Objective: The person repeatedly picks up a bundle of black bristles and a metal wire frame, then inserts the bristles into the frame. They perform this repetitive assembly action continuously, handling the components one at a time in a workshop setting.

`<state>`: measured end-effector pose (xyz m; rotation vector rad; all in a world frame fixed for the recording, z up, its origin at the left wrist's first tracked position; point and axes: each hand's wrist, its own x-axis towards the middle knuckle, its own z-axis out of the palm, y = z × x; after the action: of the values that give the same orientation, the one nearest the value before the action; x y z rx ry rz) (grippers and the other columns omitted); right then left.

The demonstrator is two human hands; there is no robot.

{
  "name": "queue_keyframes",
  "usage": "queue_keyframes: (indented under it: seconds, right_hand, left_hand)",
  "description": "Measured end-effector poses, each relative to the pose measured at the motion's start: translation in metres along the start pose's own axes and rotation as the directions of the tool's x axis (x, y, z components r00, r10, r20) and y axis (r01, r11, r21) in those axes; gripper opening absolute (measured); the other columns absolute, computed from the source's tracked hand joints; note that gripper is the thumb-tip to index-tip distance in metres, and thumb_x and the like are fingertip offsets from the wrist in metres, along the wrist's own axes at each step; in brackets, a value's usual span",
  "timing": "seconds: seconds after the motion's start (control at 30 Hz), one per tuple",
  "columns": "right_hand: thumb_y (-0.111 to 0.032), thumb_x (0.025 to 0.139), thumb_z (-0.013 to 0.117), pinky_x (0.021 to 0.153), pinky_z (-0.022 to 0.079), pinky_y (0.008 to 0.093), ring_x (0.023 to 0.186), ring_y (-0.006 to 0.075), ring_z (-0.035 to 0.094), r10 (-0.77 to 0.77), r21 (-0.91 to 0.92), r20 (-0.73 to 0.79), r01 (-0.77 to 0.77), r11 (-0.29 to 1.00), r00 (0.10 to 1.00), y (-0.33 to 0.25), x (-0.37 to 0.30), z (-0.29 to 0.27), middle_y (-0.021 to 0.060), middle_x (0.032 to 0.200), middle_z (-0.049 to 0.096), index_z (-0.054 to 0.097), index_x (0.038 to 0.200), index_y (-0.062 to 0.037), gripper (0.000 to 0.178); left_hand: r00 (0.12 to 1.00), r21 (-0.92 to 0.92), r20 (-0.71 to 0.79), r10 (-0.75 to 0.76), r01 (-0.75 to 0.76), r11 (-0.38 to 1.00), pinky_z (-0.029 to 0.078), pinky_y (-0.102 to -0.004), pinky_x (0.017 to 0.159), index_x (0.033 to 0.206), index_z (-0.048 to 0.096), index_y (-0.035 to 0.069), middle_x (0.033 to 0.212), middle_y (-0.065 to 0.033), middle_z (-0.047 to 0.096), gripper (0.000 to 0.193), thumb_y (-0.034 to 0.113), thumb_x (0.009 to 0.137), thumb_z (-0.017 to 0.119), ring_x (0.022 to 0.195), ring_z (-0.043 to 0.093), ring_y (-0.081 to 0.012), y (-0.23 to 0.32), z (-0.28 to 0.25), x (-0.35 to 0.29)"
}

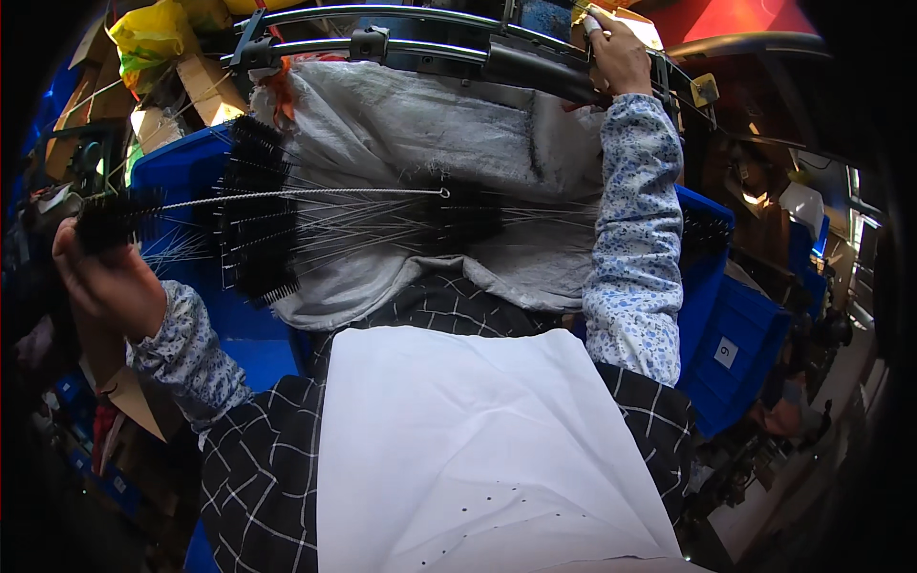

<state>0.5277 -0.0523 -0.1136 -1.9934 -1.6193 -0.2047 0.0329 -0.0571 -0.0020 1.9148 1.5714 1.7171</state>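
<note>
My left hand (110, 286), at the far left, is closed on the black bristle end of a twisted-wire brush (315, 194). The brush's bare stem reaches rightward to a small loop over my lap. Beneath it, a bundle of similar brushes (258, 224) lies across a whitish woven sack (401, 115), black bristle heads at the left and middle, thin wire stems fanning between. At the far upper right, my right hand (623, 59) is closed at the end of a metal machine rail (535, 69), beside a yellowish part. What its fingers hold is hidden.
Blue plastic bins (735, 353) stand on both sides of me. Cardboard boxes (210, 88) and a yellow plastic bag (148, 43) are piled at the upper left. A red surface (735, 21) is at the upper right. White sheeting (478, 439) covers my lap.
</note>
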Motion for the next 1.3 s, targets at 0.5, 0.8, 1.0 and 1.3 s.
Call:
queue_keyframes:
  seconds: [0.5,0.8,1.0,1.3]
  right_hand:
    - [-0.017,0.083,0.045,0.075,0.042,0.0299,0.087,0.0224,0.053,-0.070,0.276,0.754,-0.219,0.936,0.653,-0.063,-0.061,-0.129,0.0139,0.097,0.055,0.052,0.105,-0.0032,0.027]
    - [-0.016,0.080,0.045,0.056,0.042,0.0392,0.064,0.0316,0.054,-0.197,0.533,0.319,-0.004,0.846,0.927,-0.159,-0.080,-0.047,0.0141,0.067,0.055,0.050,0.097,-0.0053,0.021]
    - [-0.021,0.076,0.049,0.066,0.041,0.0347,0.075,0.0259,0.053,-0.004,-0.190,-0.050,-0.006,0.982,0.999,-0.056,-0.010,-0.003,0.0085,0.077,0.056,0.057,0.091,-0.0111,0.020]
    - [-0.016,0.072,0.052,0.065,0.040,0.0365,0.071,0.0247,0.053,-0.060,-0.172,-0.106,0.041,0.984,0.993,-0.055,0.003,0.009,0.0064,0.070,0.055,0.060,0.087,-0.0127,0.017]
  left_hand:
    - [0.689,-0.527,0.701,-0.182,0.673,0.519,0.050,-0.0272,0.063,0.094,0.042,0.000,0.082,-0.0080,0.054,0.018,0.016,0.087,0.038,0.070,0.058,-0.0144,0.048,0.093,-0.045]
    - [0.577,-0.252,0.795,-0.186,0.593,0.764,0.041,-0.0193,0.057,0.093,0.042,0.000,0.077,-0.0061,0.051,0.024,0.023,0.087,0.039,0.061,0.049,-0.0087,0.051,0.080,-0.073]
    - [0.432,0.348,0.862,-0.264,-0.127,0.929,0.038,-0.0236,0.058,0.089,0.047,0.003,0.073,-0.0066,0.049,0.018,0.017,0.079,0.053,0.060,0.046,-0.0142,-0.018,0.016,-0.058]
    - [0.527,0.359,0.751,-0.398,0.180,0.916,0.035,-0.0239,0.051,0.078,0.050,0.001,0.063,-0.0059,0.049,0.014,0.014,0.078,0.053,0.055,0.044,-0.0125,-0.020,0.012,-0.065]
